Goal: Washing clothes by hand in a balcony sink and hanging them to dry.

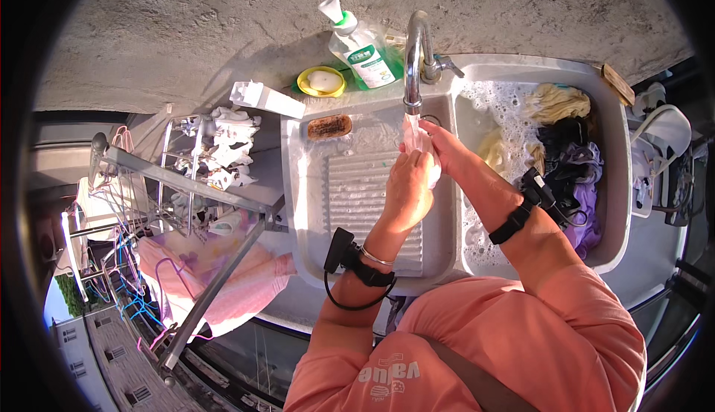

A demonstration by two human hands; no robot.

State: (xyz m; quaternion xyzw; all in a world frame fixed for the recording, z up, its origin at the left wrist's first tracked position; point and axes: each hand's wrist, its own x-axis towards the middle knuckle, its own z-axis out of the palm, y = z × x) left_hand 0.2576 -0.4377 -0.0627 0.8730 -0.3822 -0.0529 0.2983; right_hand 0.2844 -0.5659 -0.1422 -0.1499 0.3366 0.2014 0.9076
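Beneath the spout of the chrome faucet (414,71), both my hands hold a small, wet, pale pink cloth (414,135). My left hand (412,180) grips its lower part, the fingers curled round it. On the cloth's right side is my right hand (444,146), its fingers partly hidden behind the cloth. The hands are over the washboard basin (374,188) of a double laundry sink. In the right basin (614,205), sudsy water holds a cream garment (558,103), dark clothes (561,138) and a purple garment (584,188).
A wooden scrub brush (329,127) lies in the washboard basin's upper left. Behind it stand a soap dish (322,82), a green-labelled pump bottle (366,57) and a white carton (267,99). Metal rails (184,174), hangers and a pink cloth (246,278) are at left; a wooden block (617,84) sits at the right rim.
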